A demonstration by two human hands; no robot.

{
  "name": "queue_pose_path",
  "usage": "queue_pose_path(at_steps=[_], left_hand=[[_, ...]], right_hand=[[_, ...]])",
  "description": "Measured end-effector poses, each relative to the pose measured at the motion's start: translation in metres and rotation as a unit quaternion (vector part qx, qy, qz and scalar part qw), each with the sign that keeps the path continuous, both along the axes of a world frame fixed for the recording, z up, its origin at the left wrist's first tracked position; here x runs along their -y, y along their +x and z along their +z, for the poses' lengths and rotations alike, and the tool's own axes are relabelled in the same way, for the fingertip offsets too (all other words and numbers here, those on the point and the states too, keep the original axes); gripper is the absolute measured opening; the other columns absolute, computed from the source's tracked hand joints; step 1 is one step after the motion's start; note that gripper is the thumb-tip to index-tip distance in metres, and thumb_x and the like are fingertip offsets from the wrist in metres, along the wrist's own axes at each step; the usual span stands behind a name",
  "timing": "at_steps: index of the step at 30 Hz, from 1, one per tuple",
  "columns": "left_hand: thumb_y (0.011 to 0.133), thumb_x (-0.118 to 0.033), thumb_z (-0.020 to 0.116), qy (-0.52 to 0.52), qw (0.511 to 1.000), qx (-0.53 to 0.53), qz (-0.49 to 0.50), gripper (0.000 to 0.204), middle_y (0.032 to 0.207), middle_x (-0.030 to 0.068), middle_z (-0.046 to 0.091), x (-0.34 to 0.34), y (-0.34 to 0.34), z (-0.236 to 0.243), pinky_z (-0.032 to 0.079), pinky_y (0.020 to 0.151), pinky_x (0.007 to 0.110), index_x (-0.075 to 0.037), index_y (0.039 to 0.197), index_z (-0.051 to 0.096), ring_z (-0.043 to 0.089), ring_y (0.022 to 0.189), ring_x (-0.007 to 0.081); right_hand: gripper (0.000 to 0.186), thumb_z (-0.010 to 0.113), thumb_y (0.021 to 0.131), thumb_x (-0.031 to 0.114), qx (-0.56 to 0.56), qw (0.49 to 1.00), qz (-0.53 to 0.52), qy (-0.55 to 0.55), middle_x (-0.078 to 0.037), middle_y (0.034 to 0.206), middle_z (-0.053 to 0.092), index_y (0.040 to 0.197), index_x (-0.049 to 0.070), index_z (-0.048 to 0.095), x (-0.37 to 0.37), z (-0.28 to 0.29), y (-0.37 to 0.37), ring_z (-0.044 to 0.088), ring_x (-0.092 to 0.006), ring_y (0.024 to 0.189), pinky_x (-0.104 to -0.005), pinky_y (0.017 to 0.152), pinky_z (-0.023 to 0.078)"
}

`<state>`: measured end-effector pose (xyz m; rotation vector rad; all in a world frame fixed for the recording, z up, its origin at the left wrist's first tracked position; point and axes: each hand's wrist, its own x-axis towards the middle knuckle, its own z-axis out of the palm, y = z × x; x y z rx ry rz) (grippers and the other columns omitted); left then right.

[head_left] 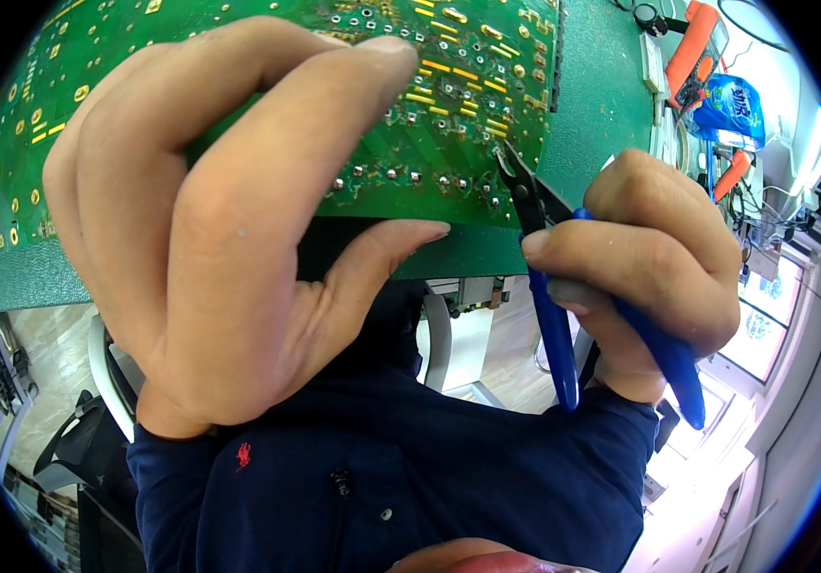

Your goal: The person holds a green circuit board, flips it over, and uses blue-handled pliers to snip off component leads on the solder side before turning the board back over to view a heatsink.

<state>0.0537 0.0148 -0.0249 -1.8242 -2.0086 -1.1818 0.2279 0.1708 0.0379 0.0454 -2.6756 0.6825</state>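
Green board (pixel 238 86) pinched firm in left hand (pixel 219 239); right hand (pixel 649 267) squeezing blue cutters (pixel 549 315), nearly shut. Best kept flush against solder lead, board steady.

My left hand (pixel 219 220) covers the circuit board's (pixel 448 115) middle, its top runs off frame, cutter (pixel 525 191) tips too small to read.

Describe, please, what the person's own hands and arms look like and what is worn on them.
Both hands are bare: the left hand and the right hand wear no gloves, rings or watch. The fingers have short, unpainted nails. The wrists run into dark navy sleeves. The navy garment has a small red embroidered emblem and a dark zip.
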Motion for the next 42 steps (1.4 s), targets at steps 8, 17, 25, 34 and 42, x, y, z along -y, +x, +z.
queue_pose_path(at_steps=[8, 17, 25, 34, 42], left_hand=[[0.068, -0.029, 0.09, 0.026, 0.999, -0.011, -0.023, 0.074, 0.124, 0.0141, 0.052, 0.002, -0.005, -0.006, 0.052, 0.091, 0.032, 0.003, 0.126, 0.057, 0.056, 0.112, 0.0258], [0.067, -0.028, 0.09, 0.023, 1.0, -0.005, -0.009, 0.074, 0.123, 0.0143, 0.053, 0.0, -0.001, -0.003, 0.051, 0.09, 0.032, 0.004, 0.125, 0.057, 0.056, 0.112, 0.0255], [0.065, -0.028, 0.091, 0.009, 1.0, 0.006, 0.013, 0.074, 0.121, 0.0132, 0.054, -0.001, 0.004, 0.001, 0.05, 0.09, 0.032, 0.003, 0.124, 0.059, 0.056, 0.11, 0.025], [0.066, -0.028, 0.091, 0.021, 1.0, 0.021, 0.006, 0.074, 0.122, 0.0131, 0.054, -0.001, 0.003, 0.0, 0.05, 0.09, 0.032, 0.003, 0.124, 0.058, 0.056, 0.11, 0.0249], [0.065, -0.028, 0.091, 0.028, 0.999, 0.019, 0.004, 0.075, 0.122, 0.0129, 0.054, 0.0, 0.002, -0.005, 0.05, 0.092, 0.032, 0.002, 0.125, 0.058, 0.056, 0.111, 0.0251]], right_hand=[[0.032, 0.074, 0.066, 0.025, 0.019, 1.0, 0.007, 0.022, -0.004, 0.062, 0.046, 0.085, -0.001, 0.071, 0.002, 0.002, 0.003, 0.044, -0.0165, 0.052, -0.0295, 0.046, 0.029], [0.054, 0.078, 0.08, 0.043, -0.041, 0.948, -0.149, -0.278, -0.005, 0.068, 0.053, 0.097, -0.007, 0.063, -0.003, -0.006, 0.004, 0.046, -0.0102, 0.055, -0.0238, 0.049, 0.029], [0.051, 0.077, 0.078, 0.045, -0.032, 0.962, -0.119, -0.245, -0.003, 0.067, 0.053, 0.094, -0.001, 0.061, -0.024, -0.01, 0.009, 0.047, -0.01, 0.054, -0.0228, 0.049, 0.032], [0.032, 0.079, 0.079, 0.019, -0.001, 0.992, 0.02, -0.127, -0.008, 0.067, 0.057, 0.095, -0.004, 0.064, -0.036, 0.002, 0.011, 0.053, -0.0156, 0.056, -0.0272, 0.052, 0.038], [0.032, 0.082, 0.074, 0.017, 0.012, 0.998, 0.03, -0.056, -0.011, 0.066, 0.06, 0.092, -0.004, 0.066, -0.02, 0.01, 0.009, 0.056, -0.0199, 0.055, -0.0287, 0.048, 0.041]])
